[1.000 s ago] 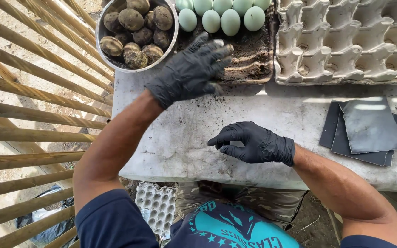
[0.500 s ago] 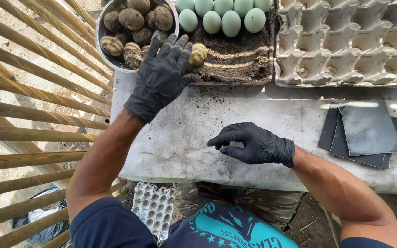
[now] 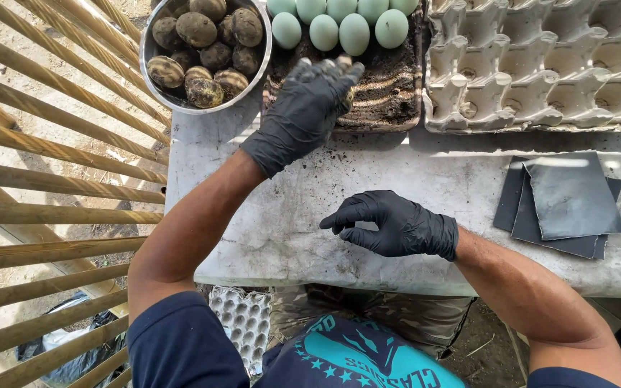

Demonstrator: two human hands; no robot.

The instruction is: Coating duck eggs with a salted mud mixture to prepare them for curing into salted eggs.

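My left hand, in a black glove, reaches over a tray of dark crumbly soil. Its fingers curl around a mud-coated egg, of which only a sliver shows by the thumb. A row of pale green eggs lies at the tray's far side, just beyond the fingertips. A metal bowl of several mud-coated eggs stands to the tray's left. My right hand, also gloved, hovers low over the white table, fingers loosely apart and holding nothing.
An empty grey cardboard egg tray fills the far right. Dark sanding sheets lie stacked at the table's right. Bamboo slats run along the left. Another egg tray sits under the table by my knees.
My left hand went to the bowl, took a mud-coated egg and carried it right over the soil tray. My right hand stayed in place.
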